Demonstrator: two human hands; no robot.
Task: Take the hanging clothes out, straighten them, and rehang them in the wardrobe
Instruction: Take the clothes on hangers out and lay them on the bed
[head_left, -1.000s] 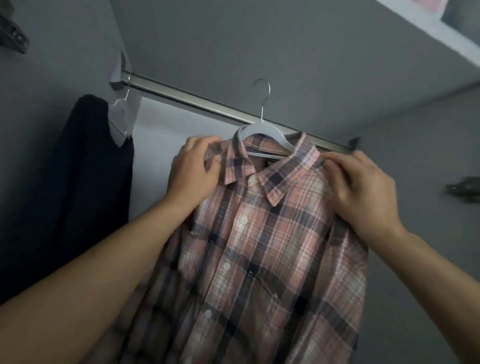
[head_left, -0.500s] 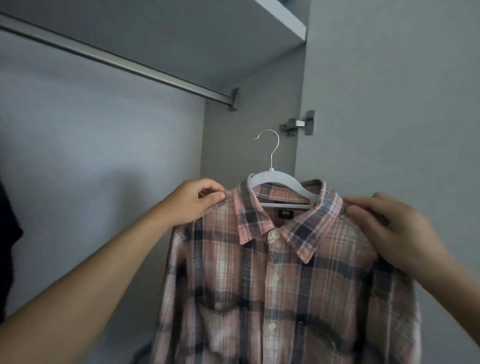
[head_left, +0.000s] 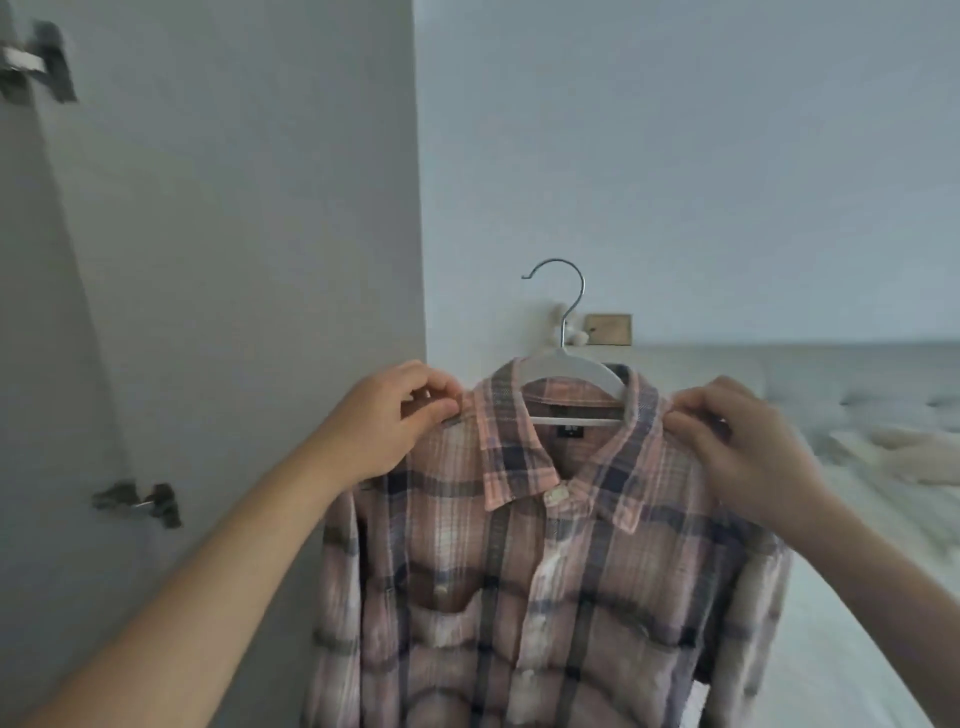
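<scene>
Wardrobe door with hinges at left, pale wall and bed at right. Left hand and right hand each pinch a shoulder of the plaid shirt, which hangs between them on a white hanger, hook free.

A grey wardrobe door panel with metal hinges adjoins a pale wall; a light bed lies beyond.
</scene>
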